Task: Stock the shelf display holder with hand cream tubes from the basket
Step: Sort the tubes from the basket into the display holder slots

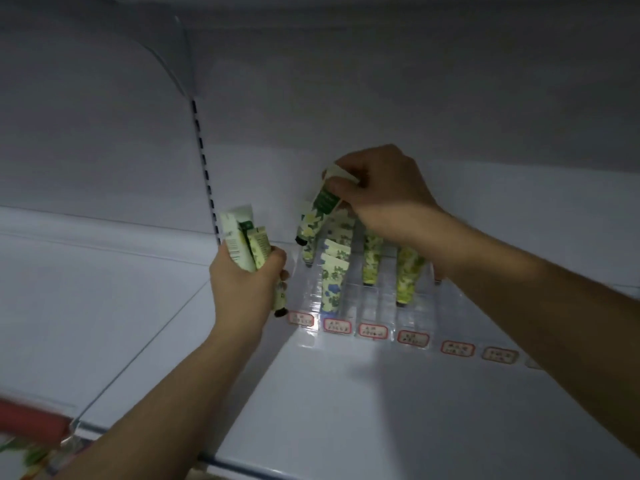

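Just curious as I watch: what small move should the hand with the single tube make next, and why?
Probably lower the tube cap-first into the clear display holder. The right hand pinches its flat end above the leftmost lane, cap pointing down, and the left hand holds more tubes waiting.

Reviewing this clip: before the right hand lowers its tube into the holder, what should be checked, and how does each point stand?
1. Right hand grips the tube near its crimped end: ok.
2. Tube's cap end points down toward the clear holder: ok.
3. Which slot under the tube is free: cannot tell.
4. Left hand holds the spare tubes securely: ok.
5. Stocked tubes stand upright: not ok, several lean.
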A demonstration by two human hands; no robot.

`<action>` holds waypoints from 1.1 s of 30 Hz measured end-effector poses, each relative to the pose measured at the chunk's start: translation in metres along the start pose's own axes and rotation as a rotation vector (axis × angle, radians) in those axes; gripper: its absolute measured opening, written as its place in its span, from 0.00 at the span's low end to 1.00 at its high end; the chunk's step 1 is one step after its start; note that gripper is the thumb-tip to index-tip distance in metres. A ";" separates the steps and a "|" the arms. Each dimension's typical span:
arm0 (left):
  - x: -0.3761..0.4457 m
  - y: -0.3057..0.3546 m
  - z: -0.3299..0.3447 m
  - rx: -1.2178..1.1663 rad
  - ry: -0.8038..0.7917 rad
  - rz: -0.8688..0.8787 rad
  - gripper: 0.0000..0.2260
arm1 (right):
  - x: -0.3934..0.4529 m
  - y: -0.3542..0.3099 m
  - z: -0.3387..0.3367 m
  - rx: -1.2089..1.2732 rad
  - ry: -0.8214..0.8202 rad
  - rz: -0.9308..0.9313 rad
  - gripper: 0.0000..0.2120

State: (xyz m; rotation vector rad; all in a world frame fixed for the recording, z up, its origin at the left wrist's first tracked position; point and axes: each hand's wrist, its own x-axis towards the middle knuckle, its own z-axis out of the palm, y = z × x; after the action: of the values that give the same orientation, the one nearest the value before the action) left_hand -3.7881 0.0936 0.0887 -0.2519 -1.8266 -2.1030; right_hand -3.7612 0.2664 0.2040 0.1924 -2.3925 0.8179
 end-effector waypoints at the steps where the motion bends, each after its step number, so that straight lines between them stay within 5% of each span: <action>1: 0.006 -0.008 0.000 0.022 0.012 -0.007 0.07 | 0.010 -0.002 0.007 -0.081 -0.039 -0.016 0.08; 11: 0.017 -0.032 -0.006 0.086 -0.220 -0.031 0.13 | 0.038 0.002 0.048 -0.344 -0.224 0.001 0.17; 18: 0.016 -0.032 -0.008 0.098 -0.208 -0.016 0.09 | 0.045 -0.003 0.054 -0.444 -0.238 0.053 0.13; 22: 0.016 -0.027 -0.010 0.035 -0.209 -0.042 0.10 | 0.041 -0.002 0.058 -0.435 -0.287 0.083 0.19; 29: 0.011 -0.019 -0.014 -0.187 -0.292 -0.137 0.06 | 0.037 -0.007 0.056 -0.537 -0.326 0.098 0.17; 33: 0.010 -0.016 -0.017 -0.265 -0.329 -0.170 0.05 | 0.025 -0.016 0.050 -0.486 -0.169 -0.031 0.16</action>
State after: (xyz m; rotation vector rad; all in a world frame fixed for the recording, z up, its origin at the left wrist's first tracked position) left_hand -3.8015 0.0771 0.0746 -0.5556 -1.7877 -2.5522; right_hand -3.8013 0.2244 0.1953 0.1038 -2.6575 0.1940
